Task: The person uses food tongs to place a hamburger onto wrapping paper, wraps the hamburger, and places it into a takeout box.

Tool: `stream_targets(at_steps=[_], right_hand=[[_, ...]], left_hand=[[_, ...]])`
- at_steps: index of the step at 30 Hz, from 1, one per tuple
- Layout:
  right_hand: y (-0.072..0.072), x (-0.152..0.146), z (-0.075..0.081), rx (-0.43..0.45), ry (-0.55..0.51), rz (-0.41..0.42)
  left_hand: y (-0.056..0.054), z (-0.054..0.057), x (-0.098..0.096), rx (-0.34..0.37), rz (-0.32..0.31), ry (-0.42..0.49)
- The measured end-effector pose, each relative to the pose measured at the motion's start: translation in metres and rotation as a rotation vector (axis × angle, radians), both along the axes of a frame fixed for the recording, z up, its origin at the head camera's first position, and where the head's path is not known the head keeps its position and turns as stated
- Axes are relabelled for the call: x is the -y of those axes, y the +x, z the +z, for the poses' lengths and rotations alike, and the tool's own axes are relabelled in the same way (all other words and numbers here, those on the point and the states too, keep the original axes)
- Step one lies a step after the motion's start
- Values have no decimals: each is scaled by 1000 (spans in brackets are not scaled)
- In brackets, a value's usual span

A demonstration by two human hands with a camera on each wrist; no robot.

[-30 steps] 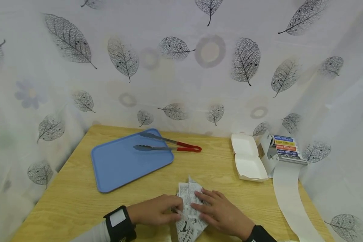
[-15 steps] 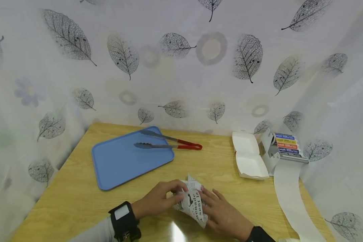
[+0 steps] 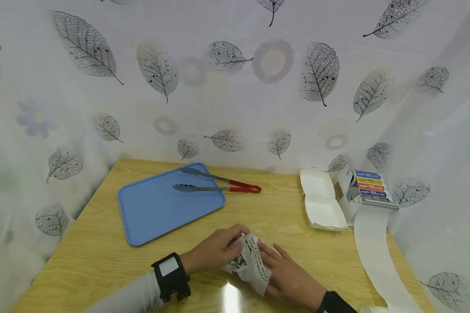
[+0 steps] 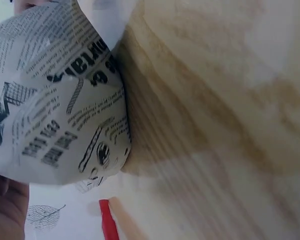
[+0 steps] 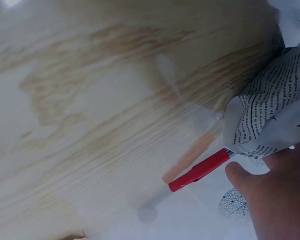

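Observation:
Newsprint-patterned wrapping paper (image 3: 249, 263), folded into a bundle, lies between both hands near the front of the table. My left hand (image 3: 214, 248) pinches the paper's far left part between thumb and fingers. From the other side my right hand (image 3: 291, 274) rests extended fingers against the paper's right edge. The left wrist view shows the bundle (image 4: 65, 110) bulging and printed with text and drawings; whatever it may enclose is hidden. A rounded, folded end of the paper (image 5: 265, 102) fills the right side of the right wrist view, beside my right hand (image 5: 285, 192).
A blue tray (image 3: 152, 217) lies at the back left, with red-handled tongs (image 3: 243, 188) across its right side. At the back right stand an open white takeaway box (image 3: 325, 204) and a colourful dispenser box (image 3: 371, 187). A long white paper strip (image 3: 372, 252) runs from it toward the front.
My left hand has moved away from me and rightward, folding the paper's near printed end up and over. The bundle is now shorter and tilted. My right hand has barely moved.

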State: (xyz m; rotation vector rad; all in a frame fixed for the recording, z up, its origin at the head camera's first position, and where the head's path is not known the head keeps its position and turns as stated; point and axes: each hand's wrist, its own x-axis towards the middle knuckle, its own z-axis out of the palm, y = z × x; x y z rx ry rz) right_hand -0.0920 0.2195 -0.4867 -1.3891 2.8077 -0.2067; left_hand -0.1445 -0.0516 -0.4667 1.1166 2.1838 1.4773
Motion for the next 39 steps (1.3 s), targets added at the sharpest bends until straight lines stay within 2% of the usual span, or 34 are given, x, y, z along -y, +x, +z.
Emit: stream_targets(at_steps=[2,4,7,9,12,14,17,22,25,27,29,34,37,39], right_hand=[[-2,0,0,7,-6,15],[-3,0,0,19,-11,24],[-5,0,-1,68,-27,20],[-5,0,-1,98,-27,12],[-4,0,0,119,-30,9],[-3,0,-1,121,-34,10],[-1,1,-3,99,-40,15],[1,3,-7,-33,-46,29],[2,4,-9,-84,-34,15],[1,5,-9,-68,-24,-2],[1,4,-8,-39,-21,-13],[1,1,-8,39,-73,7],[2,0,-7,137,-139,-26],[1,1,-6,227,-189,-73]], left_hand=[[-1,1,-2,-42,-105,-24],[0,3,-3,-116,-234,-39],[2,5,-4,-185,-427,-51],[4,8,-5,-136,-517,-64],[8,10,-8,-71,-559,-113],[10,10,-9,-49,-541,-149],[11,11,-10,-69,-513,-179],[10,12,-10,-74,-494,-157],[9,12,-12,-61,-407,-166],[7,10,-16,-55,-321,-194],[5,8,-20,-81,-244,-231],[1,3,-29,-231,-88,-363],[-1,1,-31,-271,5,-419],[-3,-1,-31,-258,48,-444]])
